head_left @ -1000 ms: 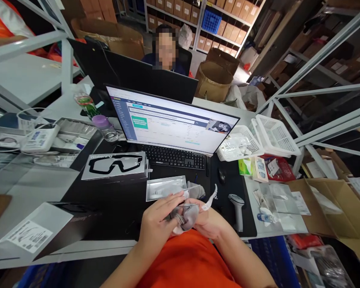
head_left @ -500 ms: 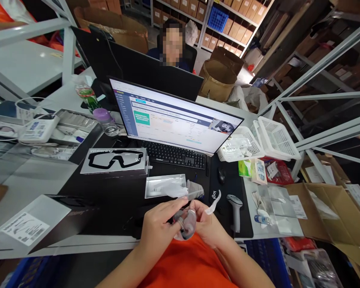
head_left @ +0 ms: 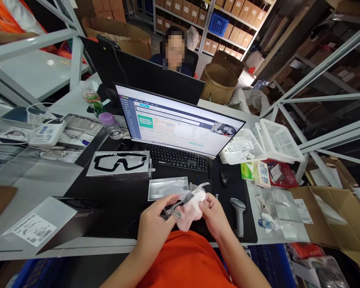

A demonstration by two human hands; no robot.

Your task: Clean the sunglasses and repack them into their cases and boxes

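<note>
My left hand is closed on a pair of glasses, whose thin dark arm and frame show between thumb and fingers. A thin white cloth hangs over the rest of the glasses and hides most of the lenses. With thumb and fingers pinched together, my right hand grips the cloth's right side. Just beyond my hands lies an open silver box with whitish wrapping inside. Left of it, a closed silver box bears a picture of black sports glasses.
A monitor stands behind a keyboard. To the right are a mouse, a barcode scanner and white baskets. At left lie another glasses box and a purple-lidded bottle. A person sits opposite.
The white cloth has spread out and now drapes over the glasses; before, only a strip of it stuck out by my right hand. My right hand has shifted slightly right, away from my left.
</note>
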